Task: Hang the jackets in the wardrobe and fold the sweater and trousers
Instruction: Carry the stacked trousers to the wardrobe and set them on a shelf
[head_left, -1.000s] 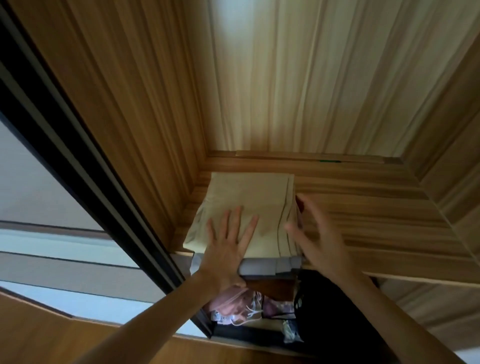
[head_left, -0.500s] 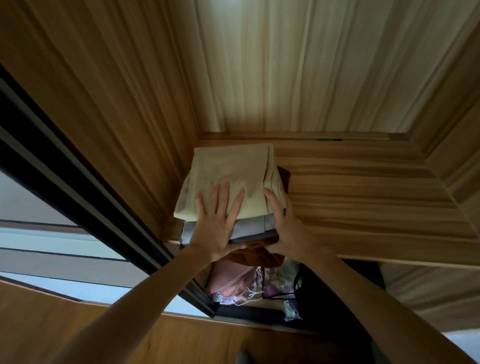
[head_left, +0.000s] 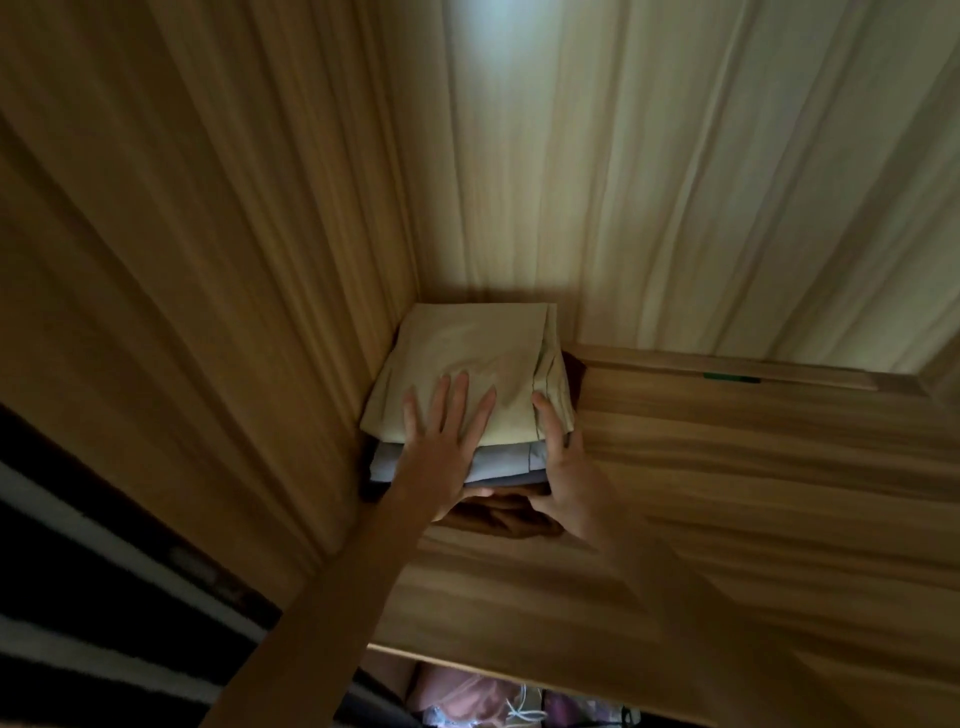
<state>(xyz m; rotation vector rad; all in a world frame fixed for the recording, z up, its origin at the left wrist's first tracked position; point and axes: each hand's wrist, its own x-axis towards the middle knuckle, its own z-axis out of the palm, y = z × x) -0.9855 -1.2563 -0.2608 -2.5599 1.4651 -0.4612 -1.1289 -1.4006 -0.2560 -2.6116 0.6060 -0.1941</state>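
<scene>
A stack of folded clothes sits in the back left corner of the wardrobe's wooden shelf (head_left: 727, 467). On top lie beige folded trousers (head_left: 467, 353), under them a grey-blue folded garment (head_left: 504, 460), and at the bottom a brown folded sweater (head_left: 498, 519). My left hand (head_left: 441, 441) rests flat on the beige trousers with its fingers spread and its thumb under the stack's front edge. My right hand (head_left: 561, 467) presses against the stack's right front side, fingers along the edge.
The wardrobe's left wall (head_left: 208, 260) and back panel (head_left: 675, 182) close in the corner. The shelf stretches bare to the right. Below the shelf's front edge hang pink and patterned clothes (head_left: 493, 701). A dark sliding door frame (head_left: 104, 597) runs at the lower left.
The stack has slid from the shelf's front edge deep into the back left corner, both hands moving with it. The camera has moved closer and tilted up.
</scene>
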